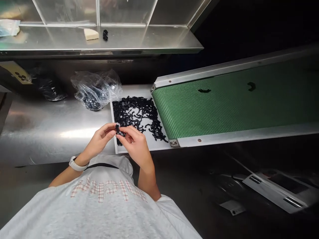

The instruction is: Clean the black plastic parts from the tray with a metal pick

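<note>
**Pinching a small black part over the left edge of a white tray**

Nearest: wearing a light grey shirt with plaid lettering, plus a white wristband at the left wrist.

Next: holding the part between both hands, up at chest side of the tray. On the left hand, fingers drawn into a pinch, thumb and index tips against the part. On the right hand, likewise pinching, from the opposite side.

Just beyond: loose black pieces in the tray, thick along the far side, sparser toward the middle, white bottom showing through. To the left, a metal bench, carrying a clear plastic bag with dark contents near the tray's far left corner. Farther left, a wrapped dark bundle, contents unclear.

Right of the tray: a green conveyor belt, end against the tray's right side. On it, a dark curved piece and, well apart, a second dark piece.

Farthest: a metal shelf, bearing a pale block and, near it, a small black cluster.
</note>
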Tool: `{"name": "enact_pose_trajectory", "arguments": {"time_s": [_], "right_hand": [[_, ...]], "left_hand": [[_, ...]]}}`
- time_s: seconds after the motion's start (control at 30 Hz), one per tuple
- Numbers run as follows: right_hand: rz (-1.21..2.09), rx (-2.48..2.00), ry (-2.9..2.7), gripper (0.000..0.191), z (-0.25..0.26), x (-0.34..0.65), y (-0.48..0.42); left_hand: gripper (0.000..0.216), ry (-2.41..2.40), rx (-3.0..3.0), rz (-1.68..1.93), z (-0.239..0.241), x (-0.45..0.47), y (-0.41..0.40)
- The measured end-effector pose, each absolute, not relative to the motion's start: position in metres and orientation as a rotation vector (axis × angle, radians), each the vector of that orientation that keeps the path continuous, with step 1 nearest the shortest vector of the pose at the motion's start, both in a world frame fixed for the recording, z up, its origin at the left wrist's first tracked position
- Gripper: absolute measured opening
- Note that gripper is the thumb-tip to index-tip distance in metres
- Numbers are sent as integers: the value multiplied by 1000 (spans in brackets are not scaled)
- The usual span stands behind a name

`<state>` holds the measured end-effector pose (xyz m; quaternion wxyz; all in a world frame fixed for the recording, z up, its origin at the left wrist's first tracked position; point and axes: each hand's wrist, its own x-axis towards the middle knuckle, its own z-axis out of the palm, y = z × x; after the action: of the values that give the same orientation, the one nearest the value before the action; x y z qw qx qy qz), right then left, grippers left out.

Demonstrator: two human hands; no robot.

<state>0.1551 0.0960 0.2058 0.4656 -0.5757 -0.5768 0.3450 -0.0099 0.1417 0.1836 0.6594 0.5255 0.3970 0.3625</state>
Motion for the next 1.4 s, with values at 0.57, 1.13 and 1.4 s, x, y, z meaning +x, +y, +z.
{"name": "enact_pose_trajectory", "arguments": {"time_s": [0.57,1.13,1.4], "right_hand": [[956,-1246,-1431,20,219,144,87],[534,-1083,-1866,15,241,156,86],[475,-999,-1795,34,246,145,72]], "left_hand": [[31,792,961,1156,193,-19,128],[29,477,978,714,211,-41,117],[24,804,1274,891,211,-35,110]]}}
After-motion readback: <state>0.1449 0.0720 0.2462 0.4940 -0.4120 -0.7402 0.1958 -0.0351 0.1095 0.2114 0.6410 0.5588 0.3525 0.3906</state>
